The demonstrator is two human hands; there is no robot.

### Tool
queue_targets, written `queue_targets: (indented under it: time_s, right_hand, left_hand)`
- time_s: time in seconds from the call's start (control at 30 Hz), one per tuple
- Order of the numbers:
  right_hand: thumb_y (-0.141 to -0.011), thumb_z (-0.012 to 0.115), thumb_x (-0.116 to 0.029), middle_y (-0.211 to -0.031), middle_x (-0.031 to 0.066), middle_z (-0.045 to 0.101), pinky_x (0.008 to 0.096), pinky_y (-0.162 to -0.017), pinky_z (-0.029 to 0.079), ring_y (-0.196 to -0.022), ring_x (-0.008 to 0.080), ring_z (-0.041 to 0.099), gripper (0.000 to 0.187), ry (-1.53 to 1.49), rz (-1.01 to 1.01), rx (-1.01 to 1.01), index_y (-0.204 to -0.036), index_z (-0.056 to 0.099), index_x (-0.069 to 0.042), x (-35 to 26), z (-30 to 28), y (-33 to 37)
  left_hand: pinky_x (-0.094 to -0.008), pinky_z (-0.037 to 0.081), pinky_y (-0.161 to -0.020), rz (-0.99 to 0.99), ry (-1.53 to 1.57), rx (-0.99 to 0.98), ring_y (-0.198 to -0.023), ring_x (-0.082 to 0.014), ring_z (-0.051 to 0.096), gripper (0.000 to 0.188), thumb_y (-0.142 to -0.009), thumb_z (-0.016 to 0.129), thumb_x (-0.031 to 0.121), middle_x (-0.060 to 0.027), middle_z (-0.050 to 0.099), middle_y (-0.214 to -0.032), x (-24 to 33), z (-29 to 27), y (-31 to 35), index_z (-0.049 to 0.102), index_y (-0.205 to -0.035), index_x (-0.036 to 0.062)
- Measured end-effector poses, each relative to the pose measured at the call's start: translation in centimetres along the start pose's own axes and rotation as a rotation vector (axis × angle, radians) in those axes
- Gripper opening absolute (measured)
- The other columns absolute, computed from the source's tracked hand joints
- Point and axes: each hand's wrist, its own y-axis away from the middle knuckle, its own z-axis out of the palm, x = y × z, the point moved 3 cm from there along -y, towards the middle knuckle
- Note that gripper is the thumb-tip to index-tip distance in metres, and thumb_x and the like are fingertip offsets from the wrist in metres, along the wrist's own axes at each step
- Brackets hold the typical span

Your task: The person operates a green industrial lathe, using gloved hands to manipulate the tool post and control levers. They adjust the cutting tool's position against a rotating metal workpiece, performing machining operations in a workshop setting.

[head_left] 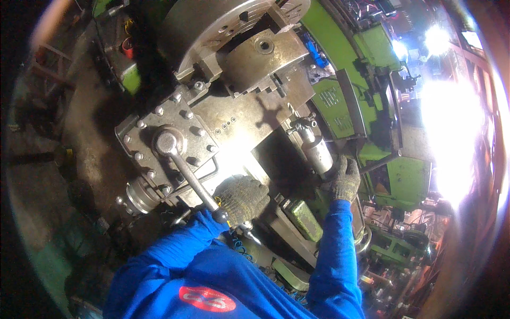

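Observation:
Both hands wear grey knitted gloves. My left hand (241, 198) is open, its fingers reaching right over the brightly lit carriage, just beyond the tool post's long lever (191, 179). That lever rises from the square, bolted tool post (166, 142) and crosses in front of my left wrist. My right hand (346, 179) is beside the lower end of a bare metal cylinder (318, 154), with fingers stretched upward and apart. Whether its thumb touches the cylinder is hard to see. Past the tool post is a large round lathe chuck (212, 32) with a stepped jaw block (264, 59).
Green machine panels (332, 109) with chalk-like marks stand at the right. A green block (304, 219) lies between my arms. A pointed metal rod end (249, 233) sticks out near my left wrist. Strong light glares at the far right; a red cup (127, 48) is far left.

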Motion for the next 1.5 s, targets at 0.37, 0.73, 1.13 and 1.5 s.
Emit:
queue_targets:
  time_s: [0.37,0.73,1.13,1.5]
  right_hand:
    - [-0.101,0.061,-0.043,-0.126,0.0236,0.069,0.0449,-0.102,0.049,-0.118,0.0407,0.064,0.05,0.097,-0.05,0.053,-0.125,0.069,0.0,-0.1,0.2,-0.2]
    - [-0.101,0.063,-0.04,-0.123,0.0237,0.07,0.0444,-0.1,0.049,-0.116,0.0393,0.066,0.048,0.049,-0.028,0.015,-0.122,0.07,0.002,-0.2,0.1,-0.2]
    - [-0.1,0.063,-0.042,-0.122,0.0254,0.069,0.0455,-0.101,0.048,-0.116,0.0401,0.065,0.048,0.026,-0.035,0.016,-0.122,0.069,0.001,-1.0,-0.2,0.3]
    - [-0.101,0.064,-0.043,-0.12,0.0245,0.07,0.0446,-0.098,0.049,-0.114,0.0389,0.067,0.049,0.032,-0.027,0.009,-0.122,0.068,0.0,-0.9,-0.2,0.2]
  left_hand:
    - [-0.0506,0.052,-0.083,-0.106,0.137,-0.01,-0.092,-0.0317,0.069,0.025,-0.095,0.061,0.035,-0.0108,0.073,-0.097,-0.3,0.3,-0.3,0.073,-0.1,0.0135]
    - [-0.0483,0.051,-0.085,-0.029,-0.009,-0.02,-0.089,-0.0281,0.068,0.03,-0.095,0.061,0.042,-0.0082,0.072,-0.091,0.0,0.0,-0.3,0.073,-0.103,0.0165]
    - [-0.0495,0.052,-0.085,-0.059,0.032,-0.031,-0.089,-0.0302,0.069,0.033,-0.096,0.059,0.045,-0.0101,0.073,-0.092,-0.1,0.3,-0.3,0.074,-0.105,0.0164]
    - [-0.052,0.052,-0.083,-0.075,0.074,-0.049,-0.091,-0.0328,0.068,0.026,-0.096,0.059,0.036,-0.012,0.071,-0.094,-0.1,0.2,-0.4,0.071,-0.101,0.013]
